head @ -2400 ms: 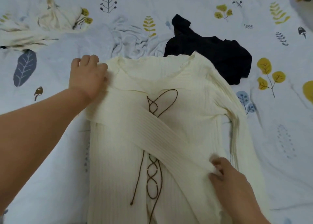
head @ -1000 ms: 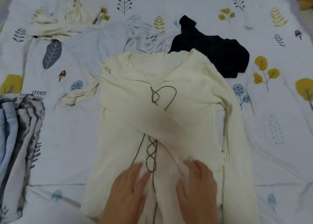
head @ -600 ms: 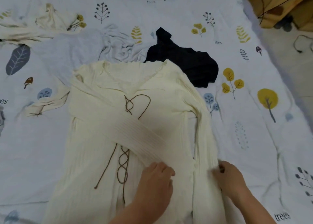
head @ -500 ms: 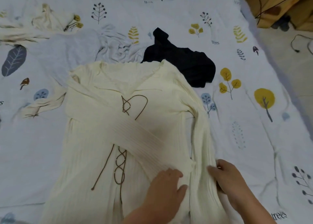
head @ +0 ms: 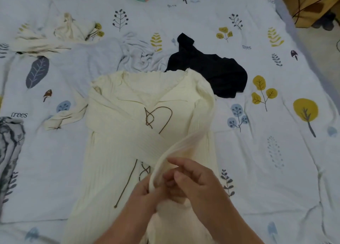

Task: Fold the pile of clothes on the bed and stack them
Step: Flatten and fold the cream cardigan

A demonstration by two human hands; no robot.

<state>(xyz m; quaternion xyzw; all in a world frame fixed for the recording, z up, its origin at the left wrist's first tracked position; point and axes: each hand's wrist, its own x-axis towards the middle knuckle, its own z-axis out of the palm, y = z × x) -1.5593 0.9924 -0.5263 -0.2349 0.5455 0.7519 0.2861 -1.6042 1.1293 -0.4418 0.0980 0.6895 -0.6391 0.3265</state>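
While a white bedsheet printed with leaves and trees [head: 276,170] covers nearly the whole view, a strip of floor and a tan cardboard box [head: 312,2] show at the upper right. Bare sheet lies open right of the cream ribbed lace-up sweater [head: 117,160], which lies flat, neckline away from the person, long axis running near to far. Both the left hand [head: 147,192] and right hand [head: 195,181] pinch its lifted right sleeve. A crumpled black garment [head: 211,72] touches its far shoulder.
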